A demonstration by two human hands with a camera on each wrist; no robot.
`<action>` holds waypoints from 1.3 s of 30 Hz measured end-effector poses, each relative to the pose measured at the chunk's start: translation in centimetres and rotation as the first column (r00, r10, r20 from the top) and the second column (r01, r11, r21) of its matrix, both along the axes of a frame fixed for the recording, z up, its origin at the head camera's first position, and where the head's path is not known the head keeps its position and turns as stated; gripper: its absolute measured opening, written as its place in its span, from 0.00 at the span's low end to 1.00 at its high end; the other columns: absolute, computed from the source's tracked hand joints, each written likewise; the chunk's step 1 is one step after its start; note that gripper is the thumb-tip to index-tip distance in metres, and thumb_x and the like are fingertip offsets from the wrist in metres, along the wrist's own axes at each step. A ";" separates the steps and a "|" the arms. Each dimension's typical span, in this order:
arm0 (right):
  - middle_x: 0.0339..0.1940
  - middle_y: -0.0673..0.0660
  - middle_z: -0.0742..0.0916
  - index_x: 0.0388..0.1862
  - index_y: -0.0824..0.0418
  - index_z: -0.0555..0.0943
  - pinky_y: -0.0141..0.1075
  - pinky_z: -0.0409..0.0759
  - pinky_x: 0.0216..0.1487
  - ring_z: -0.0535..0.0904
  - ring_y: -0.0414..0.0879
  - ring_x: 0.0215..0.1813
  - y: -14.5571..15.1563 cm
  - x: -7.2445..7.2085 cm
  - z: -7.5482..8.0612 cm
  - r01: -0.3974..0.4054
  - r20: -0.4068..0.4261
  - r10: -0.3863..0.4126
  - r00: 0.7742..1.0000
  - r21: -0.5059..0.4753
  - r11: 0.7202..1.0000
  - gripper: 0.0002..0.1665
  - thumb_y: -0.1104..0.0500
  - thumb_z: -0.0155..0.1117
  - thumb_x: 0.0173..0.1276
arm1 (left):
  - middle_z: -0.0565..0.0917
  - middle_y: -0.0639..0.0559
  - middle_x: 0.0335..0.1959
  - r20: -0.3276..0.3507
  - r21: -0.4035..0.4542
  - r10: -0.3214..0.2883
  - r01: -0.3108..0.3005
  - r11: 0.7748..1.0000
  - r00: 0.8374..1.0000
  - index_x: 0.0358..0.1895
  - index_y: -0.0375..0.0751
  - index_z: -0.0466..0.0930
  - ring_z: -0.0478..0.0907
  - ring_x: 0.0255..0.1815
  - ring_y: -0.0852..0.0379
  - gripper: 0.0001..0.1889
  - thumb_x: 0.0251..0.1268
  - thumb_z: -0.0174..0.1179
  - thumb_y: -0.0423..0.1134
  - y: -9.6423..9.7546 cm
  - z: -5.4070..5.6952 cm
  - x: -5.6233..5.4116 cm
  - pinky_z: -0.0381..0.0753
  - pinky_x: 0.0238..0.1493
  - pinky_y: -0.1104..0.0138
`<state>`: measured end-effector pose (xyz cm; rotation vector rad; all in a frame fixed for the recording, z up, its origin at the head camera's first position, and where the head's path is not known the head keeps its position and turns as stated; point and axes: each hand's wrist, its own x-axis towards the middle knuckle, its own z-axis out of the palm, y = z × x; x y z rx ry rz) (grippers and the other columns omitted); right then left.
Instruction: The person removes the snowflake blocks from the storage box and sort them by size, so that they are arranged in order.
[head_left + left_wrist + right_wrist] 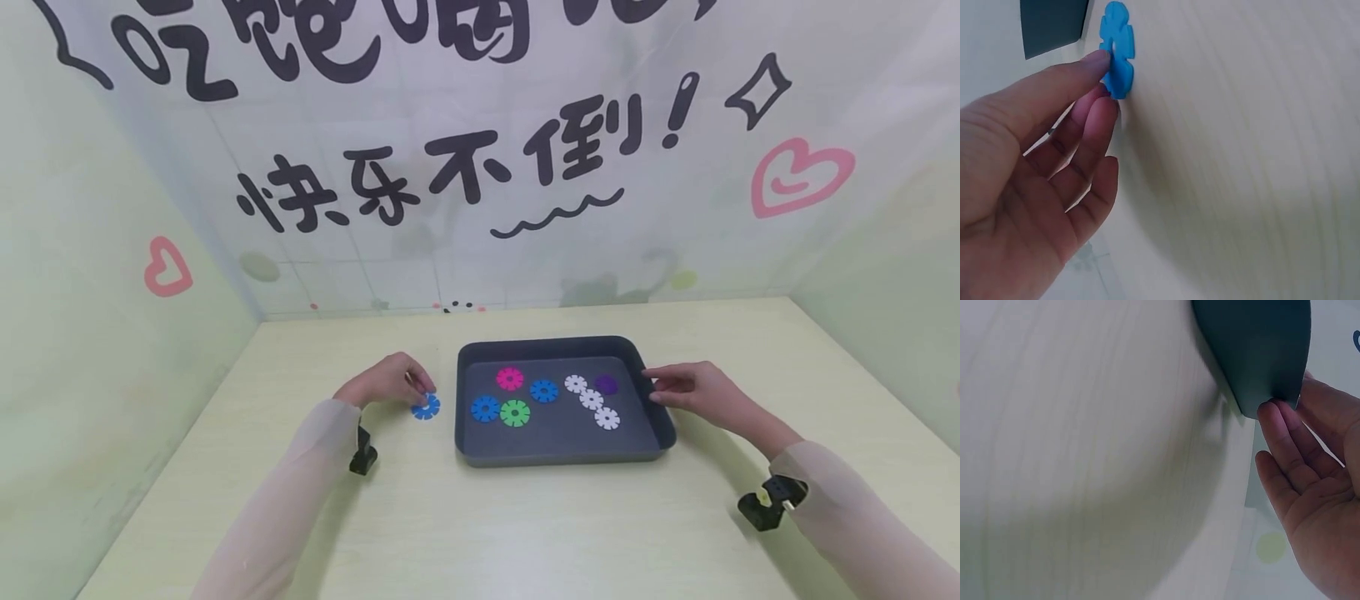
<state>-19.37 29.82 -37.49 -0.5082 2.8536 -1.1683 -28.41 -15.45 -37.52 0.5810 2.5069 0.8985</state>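
Observation:
Left of the tray, my left hand (388, 380) pinches a blue notched plastic disc (1124, 44) between thumb and fingers, close over the tabletop. The disc stands on edge in the left wrist view. At the tray's right side, my right hand (697, 392) grips the wall, fingers (1274, 425) against its outer face and the thumb mostly hidden behind it. The dark grey tray (547, 443) lies flat. In it are a pink disc (510, 370), a green disc (514, 423), two blue discs (544, 400), a purple disc (607, 385) and a diagonal row of three white discs (596, 403).
The tray stands on a pale wood-grain table (450, 533). Behind it rises a printed backdrop (420, 250) with large dark characters, and light side panels (97, 333) border the table left and right. A black wrist camera (363, 460) hangs below the left wrist.

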 end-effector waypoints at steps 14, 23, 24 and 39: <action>0.35 0.62 0.85 0.51 0.76 0.75 0.31 0.78 0.34 0.81 0.44 0.36 0.2 0.1 -0.1 0.009 0.000 -0.009 1.000 -0.014 1.000 0.25 0.63 0.67 0.57 | 0.80 0.51 0.28 -0.162 -0.028 -0.116 0.113 0.993 0.980 0.36 0.34 0.82 0.74 0.29 0.57 0.07 0.51 0.65 0.28 3.8 2.8 0.1 0.76 0.35 0.68; 0.35 0.62 0.85 0.51 0.76 0.75 0.31 0.78 0.34 0.81 0.46 0.36 0.1 0.2 0.0 0.010 -0.003 -0.010 1.000 -0.010 1.000 0.25 0.63 0.67 0.57 | 0.80 0.51 0.28 -0.149 -0.097 -0.137 0.123 0.988 0.979 0.36 0.33 0.82 0.75 0.30 0.57 0.07 0.52 0.65 0.28 5.2 4.5 0.0 0.75 0.35 0.68; 0.35 0.62 0.85 0.51 0.76 0.75 0.31 0.78 0.34 0.81 0.46 0.36 0.1 0.2 0.0 0.010 -0.005 -0.010 1.000 -0.009 1.000 0.25 0.63 0.67 0.57 | 0.81 0.51 0.28 -0.143 -0.088 -0.144 0.133 0.987 0.979 0.37 0.32 0.82 0.75 0.30 0.57 0.08 0.52 0.64 0.28 5.5 4.5 0.0 0.76 0.36 0.68; 0.34 0.61 0.85 0.50 0.76 0.76 0.32 0.78 0.34 0.81 0.42 0.35 0.0 0.1 -0.1 -0.004 -0.029 0.004 1.000 0.004 1.000 0.24 0.63 0.67 0.57 | 0.82 0.50 0.29 -0.073 -0.022 -0.261 0.260 0.965 0.963 0.40 0.32 0.82 0.78 0.30 0.57 0.10 0.54 0.64 0.29 12.0 4.2 -1.6 0.76 0.36 0.70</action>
